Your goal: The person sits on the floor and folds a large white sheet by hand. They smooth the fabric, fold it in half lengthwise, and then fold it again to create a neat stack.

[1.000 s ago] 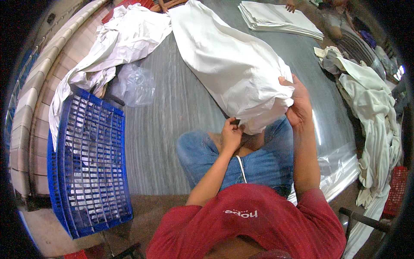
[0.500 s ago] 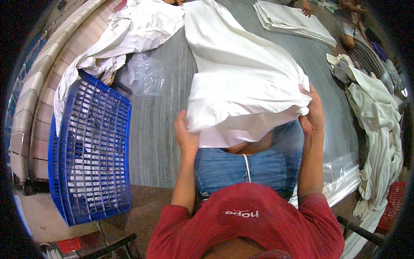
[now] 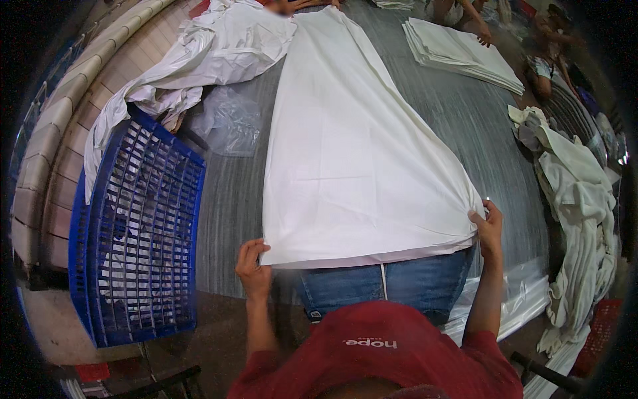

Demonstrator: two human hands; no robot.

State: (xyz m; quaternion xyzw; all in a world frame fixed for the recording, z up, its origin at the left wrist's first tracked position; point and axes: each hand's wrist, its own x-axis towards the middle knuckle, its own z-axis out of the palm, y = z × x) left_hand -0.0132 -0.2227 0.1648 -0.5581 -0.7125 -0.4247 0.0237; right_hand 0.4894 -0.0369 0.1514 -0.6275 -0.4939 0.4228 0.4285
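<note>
A large white cloth (image 3: pixel 345 153) lies spread flat along the grey striped table (image 3: pixel 465 126), stretching away from me. My left hand (image 3: pixel 252 265) pinches its near left corner. My right hand (image 3: pixel 488 227) grips the near right corner, where the fabric bunches into folds. The near edge hangs over my blue jeans (image 3: pixel 392 282). At the far end another person's hands (image 3: pixel 299 5) hold the cloth.
A blue plastic crate (image 3: pixel 133 239) stands tilted at my left. Crumpled white cloth (image 3: pixel 199 60) and a clear plastic bag (image 3: pixel 229 120) lie beyond it. A stack of folded white cloths (image 3: pixel 458 53) sits far right; more loose cloth (image 3: pixel 578 199) hangs at the right edge.
The cloth was bunched and folded over near my chest; my hands moved apart to its corners and it now lies spread out flat and taut.
</note>
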